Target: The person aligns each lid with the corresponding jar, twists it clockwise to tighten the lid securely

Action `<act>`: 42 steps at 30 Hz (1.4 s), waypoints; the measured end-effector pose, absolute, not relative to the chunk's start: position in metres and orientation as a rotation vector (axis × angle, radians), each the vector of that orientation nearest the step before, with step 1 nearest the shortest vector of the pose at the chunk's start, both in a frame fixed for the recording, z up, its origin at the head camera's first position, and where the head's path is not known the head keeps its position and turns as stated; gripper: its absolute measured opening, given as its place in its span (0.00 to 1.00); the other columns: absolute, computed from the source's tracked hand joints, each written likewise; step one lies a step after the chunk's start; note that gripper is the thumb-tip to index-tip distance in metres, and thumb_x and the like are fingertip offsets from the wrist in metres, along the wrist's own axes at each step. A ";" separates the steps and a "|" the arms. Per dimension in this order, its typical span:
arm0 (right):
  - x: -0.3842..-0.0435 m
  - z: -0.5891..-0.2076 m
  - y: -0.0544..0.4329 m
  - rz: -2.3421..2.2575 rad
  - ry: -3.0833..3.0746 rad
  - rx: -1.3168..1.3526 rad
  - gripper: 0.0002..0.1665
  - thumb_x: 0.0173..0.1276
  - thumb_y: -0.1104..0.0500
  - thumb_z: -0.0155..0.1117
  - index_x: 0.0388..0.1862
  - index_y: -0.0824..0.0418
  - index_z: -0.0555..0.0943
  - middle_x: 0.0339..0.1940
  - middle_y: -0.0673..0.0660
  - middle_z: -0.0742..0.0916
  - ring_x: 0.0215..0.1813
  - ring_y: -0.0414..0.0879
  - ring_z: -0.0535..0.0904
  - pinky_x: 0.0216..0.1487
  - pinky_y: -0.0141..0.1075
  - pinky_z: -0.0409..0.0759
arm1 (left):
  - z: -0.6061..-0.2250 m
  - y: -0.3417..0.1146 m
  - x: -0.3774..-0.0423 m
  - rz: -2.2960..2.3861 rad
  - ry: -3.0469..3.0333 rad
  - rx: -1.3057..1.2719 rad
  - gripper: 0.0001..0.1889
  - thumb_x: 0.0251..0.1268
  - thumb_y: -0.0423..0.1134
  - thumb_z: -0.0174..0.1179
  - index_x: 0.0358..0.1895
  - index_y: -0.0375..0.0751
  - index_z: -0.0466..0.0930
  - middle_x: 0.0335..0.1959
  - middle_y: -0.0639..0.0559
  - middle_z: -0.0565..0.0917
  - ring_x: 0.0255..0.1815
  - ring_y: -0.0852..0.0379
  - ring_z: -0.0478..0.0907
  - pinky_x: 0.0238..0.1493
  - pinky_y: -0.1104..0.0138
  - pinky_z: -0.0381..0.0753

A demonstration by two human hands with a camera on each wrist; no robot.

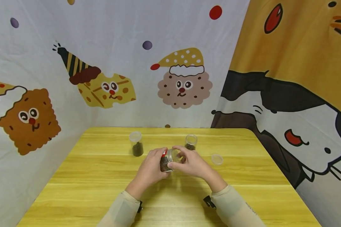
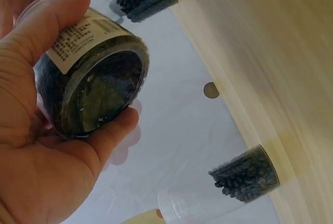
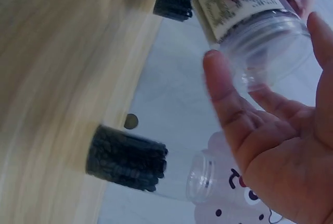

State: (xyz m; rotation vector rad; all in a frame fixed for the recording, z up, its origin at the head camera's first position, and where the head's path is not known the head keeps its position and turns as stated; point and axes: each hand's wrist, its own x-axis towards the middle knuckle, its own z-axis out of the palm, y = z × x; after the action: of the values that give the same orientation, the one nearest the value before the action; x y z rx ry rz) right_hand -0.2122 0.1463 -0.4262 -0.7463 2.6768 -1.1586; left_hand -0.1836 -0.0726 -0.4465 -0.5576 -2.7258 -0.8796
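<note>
My left hand grips a clear jar with dark contents and a red-and-white label, tilted on its side above the table. In the left wrist view the jar's base faces the camera and printed text shows on the label. My right hand has its fingers and thumb curved round the jar's clear lid. In the right wrist view, the fingertips are right at the lid's edge.
A lidded clear jar, part filled with dark beans, stands at the back left. Another jar of beans stands open behind my right hand. To its right a clear round lid lies on the wooden table. A cartoon-printed cloth hangs behind.
</note>
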 end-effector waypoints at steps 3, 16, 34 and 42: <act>-0.213 -0.424 0.150 -1.153 2.622 -0.820 0.52 0.67 0.38 0.78 0.85 0.46 0.66 0.70 0.61 0.84 0.52 0.48 0.90 0.52 0.43 0.90 | -0.446 -0.073 -0.184 -0.883 -2.740 -0.554 0.49 0.46 0.39 0.87 0.75 0.37 0.72 0.69 0.36 0.80 0.67 0.37 0.78 0.65 0.45 0.84; -0.218 -0.411 0.159 -1.160 2.468 -1.057 0.51 0.68 0.55 0.80 0.86 0.52 0.65 0.80 0.64 0.75 0.65 0.65 0.86 0.66 0.46 0.86 | -0.441 -0.075 -0.188 -0.914 -2.750 -0.590 0.51 0.41 0.36 0.87 0.75 0.36 0.73 0.69 0.35 0.80 0.68 0.37 0.78 0.66 0.45 0.83; -0.216 -0.416 0.156 -1.101 2.633 -0.839 0.53 0.72 0.38 0.73 0.88 0.52 0.60 0.73 0.63 0.83 0.60 0.54 0.89 0.60 0.49 0.88 | -0.437 -0.074 -0.191 -0.889 -2.776 -0.557 0.50 0.45 0.38 0.86 0.77 0.37 0.72 0.70 0.36 0.79 0.69 0.38 0.77 0.67 0.46 0.83; -0.216 -0.411 0.157 -1.122 2.625 -1.019 0.57 0.63 0.47 0.84 0.86 0.51 0.64 0.79 0.60 0.78 0.68 0.59 0.84 0.69 0.57 0.83 | -0.437 -0.075 -0.191 -0.883 -2.760 -0.548 0.51 0.44 0.38 0.87 0.76 0.37 0.72 0.70 0.35 0.80 0.69 0.37 0.77 0.67 0.45 0.83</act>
State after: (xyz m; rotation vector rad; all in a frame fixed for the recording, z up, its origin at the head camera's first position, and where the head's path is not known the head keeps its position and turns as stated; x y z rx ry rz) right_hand -0.2158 0.1575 -0.4109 -1.0188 2.6246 -1.1215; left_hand -0.1913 -0.0755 -0.4367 -0.5484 -2.7605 -0.8832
